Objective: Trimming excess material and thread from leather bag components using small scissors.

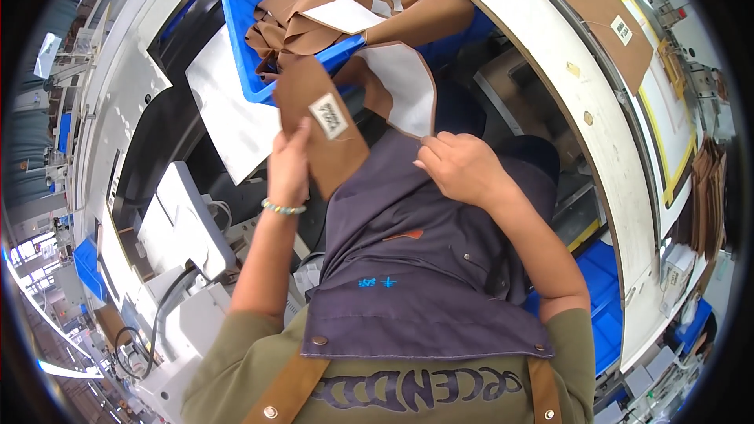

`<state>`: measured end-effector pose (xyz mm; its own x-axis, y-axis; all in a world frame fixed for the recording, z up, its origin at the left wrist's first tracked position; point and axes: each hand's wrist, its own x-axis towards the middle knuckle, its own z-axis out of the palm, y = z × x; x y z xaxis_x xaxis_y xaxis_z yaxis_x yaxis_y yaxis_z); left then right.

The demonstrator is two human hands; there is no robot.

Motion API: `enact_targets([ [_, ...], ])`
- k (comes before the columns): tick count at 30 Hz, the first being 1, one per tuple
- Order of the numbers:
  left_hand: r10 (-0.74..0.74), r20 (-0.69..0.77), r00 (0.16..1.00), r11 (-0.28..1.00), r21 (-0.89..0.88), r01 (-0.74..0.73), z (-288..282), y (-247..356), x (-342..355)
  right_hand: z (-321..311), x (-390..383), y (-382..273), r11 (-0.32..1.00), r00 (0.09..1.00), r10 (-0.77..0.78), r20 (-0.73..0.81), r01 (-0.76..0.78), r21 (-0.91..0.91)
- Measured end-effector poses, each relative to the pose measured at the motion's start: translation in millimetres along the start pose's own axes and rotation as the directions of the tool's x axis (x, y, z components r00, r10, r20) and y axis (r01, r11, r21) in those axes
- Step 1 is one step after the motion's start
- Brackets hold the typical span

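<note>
The left hand (290, 165) pinched a brown panel (335, 161); the right hand (463, 168), pinching one corner, risked dropping a white-faced piece (404, 88).

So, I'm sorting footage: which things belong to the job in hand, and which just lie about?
Used, apparently:
labelled brown panel, left hand;
white-backed brown piece, right hand;
blue bin of brown pieces.

Seemingly lying about:
blue tray, lower right;
brown stack, far right.
</note>
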<state>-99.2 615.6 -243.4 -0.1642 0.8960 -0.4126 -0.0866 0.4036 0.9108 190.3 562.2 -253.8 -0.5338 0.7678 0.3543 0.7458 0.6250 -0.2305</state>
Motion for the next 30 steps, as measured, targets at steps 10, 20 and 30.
enact_targets([
  [10,-0.048,0.154,0.987,0.965,-0.247,0.085,12.6,-37.8,-5.0,60.4,42.2,58.1,0.659,0.639,0.719,-0.272,-0.502,0.561],
  [20,-0.103,0.096,0.99,0.898,-0.42,0.134,4.9,-23.7,-21.8,32.0,43.3,27.8,0.77,0.851,0.515,-0.104,-0.406,0.491],
  [30,-0.08,0.376,0.923,0.816,-0.507,0.277,37.2,12.5,-70.2,0.7,52.6,-69.4,0.828,0.999,0.047,-0.016,-0.03,0.56],
])
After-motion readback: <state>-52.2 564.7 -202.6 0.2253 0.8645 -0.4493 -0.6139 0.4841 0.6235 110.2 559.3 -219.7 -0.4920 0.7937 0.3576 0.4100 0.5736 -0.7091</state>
